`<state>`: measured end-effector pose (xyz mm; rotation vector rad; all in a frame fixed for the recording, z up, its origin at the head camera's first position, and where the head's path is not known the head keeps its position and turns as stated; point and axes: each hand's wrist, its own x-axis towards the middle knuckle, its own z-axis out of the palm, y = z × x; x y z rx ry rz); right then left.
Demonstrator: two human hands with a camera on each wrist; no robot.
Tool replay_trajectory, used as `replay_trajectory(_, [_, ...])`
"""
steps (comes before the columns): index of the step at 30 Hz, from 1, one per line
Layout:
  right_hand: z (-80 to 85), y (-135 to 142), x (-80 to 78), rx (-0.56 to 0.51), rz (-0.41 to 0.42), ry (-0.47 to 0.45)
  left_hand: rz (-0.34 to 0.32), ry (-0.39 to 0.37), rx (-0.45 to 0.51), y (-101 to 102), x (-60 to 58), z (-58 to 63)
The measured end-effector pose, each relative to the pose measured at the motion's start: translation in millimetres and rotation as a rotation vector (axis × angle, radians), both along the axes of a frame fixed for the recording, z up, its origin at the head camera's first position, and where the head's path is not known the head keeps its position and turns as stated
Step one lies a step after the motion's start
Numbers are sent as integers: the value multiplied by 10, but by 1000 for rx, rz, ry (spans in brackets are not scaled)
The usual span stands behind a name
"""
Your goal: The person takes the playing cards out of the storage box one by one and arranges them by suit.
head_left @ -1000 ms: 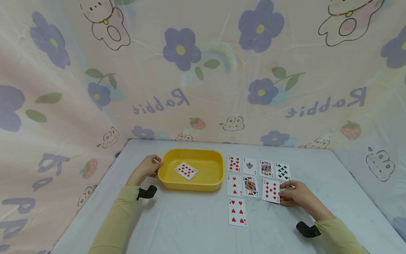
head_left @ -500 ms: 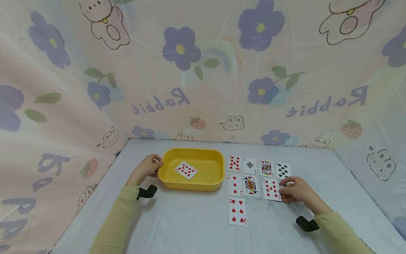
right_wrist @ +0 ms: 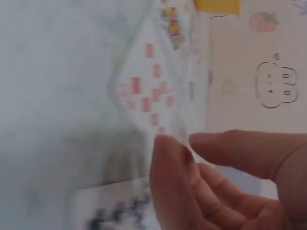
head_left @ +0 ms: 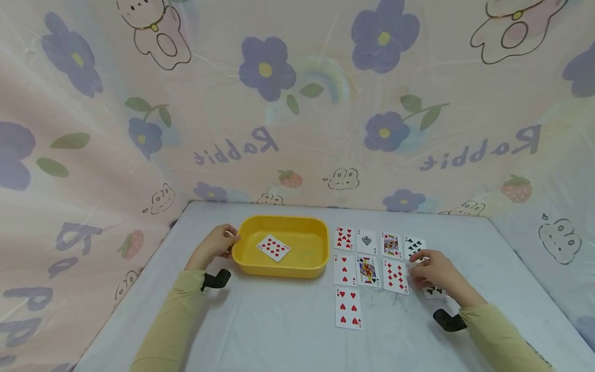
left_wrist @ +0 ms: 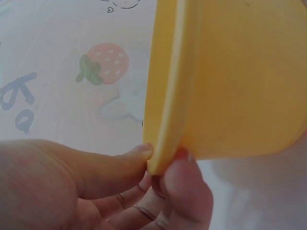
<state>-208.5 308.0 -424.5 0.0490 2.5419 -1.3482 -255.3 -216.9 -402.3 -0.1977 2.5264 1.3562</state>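
Observation:
My left hand point(head_left: 215, 245) pinches the left rim of a yellow plastic basin point(head_left: 279, 272) between thumb and fingers, plain in the left wrist view. Inside the basin lies a diamonds playing card point(head_left: 273, 248). Just right of a nine of diamonds point(head_left: 395, 276), my right hand point(head_left: 438, 271) hovers low over the table with loosely bent fingers. A small gap shows between its thumb and forefinger in the right wrist view, with nothing seen between them. Partly hidden beneath that hand is a clubs card point(head_left: 435, 293).
Face-up cards stand in rows right of the basin: a top row with an ace of spades point(head_left: 366, 242) and a clubs card point(head_left: 413, 248), then a three of hearts point(head_left: 344, 269), a jack point(head_left: 368, 270) and a six of hearts point(head_left: 348, 308). A patterned cloth point(head_left: 297, 150) hangs behind.
The nine of diamonds has shifted slightly left and been let go by my right hand, which has moved a little up. More of the clubs card beneath it shows. My left hand stays put.

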Motion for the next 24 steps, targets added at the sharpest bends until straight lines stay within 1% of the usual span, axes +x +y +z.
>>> replay_trajectory(2, [112, -68, -81, -24, 51, 43, -2, 3, 4, -16, 0, 7])
replay_trajectory(4, [246, -180, -179, -72, 125, 84, 2, 5, 9, -30, -1, 11])
replay_trajectory(8, [523, -541, -381, -147, 265, 133, 13, 10, 13, -48, -10, 12])
replay_trajectory(11, [699, -891, -518, -170, 361, 136, 14, 14, 11, -50, -12, 16])
replay_trajectory(14, [824, -1239, -661, -178, 437, 119, 18, 15, 19, -43, -16, 16])
replay_trajectory(16, [871, -1448, -764, -196, 482, 99, 19, 17, 25, -38, -16, 9])
replay_trajectory(19, [903, -1725, -891, -210, 520, 58, 24, 18, 29, -30, -17, -1])
replay_trajectory(21, [878, -1885, -969, -225, 536, 13, 23, 16, 31, -27, -16, -9])
replay_trajectory(24, [779, -2107, -1073, -236, 546, -70, 21, 11, 33, -24, -13, -13])
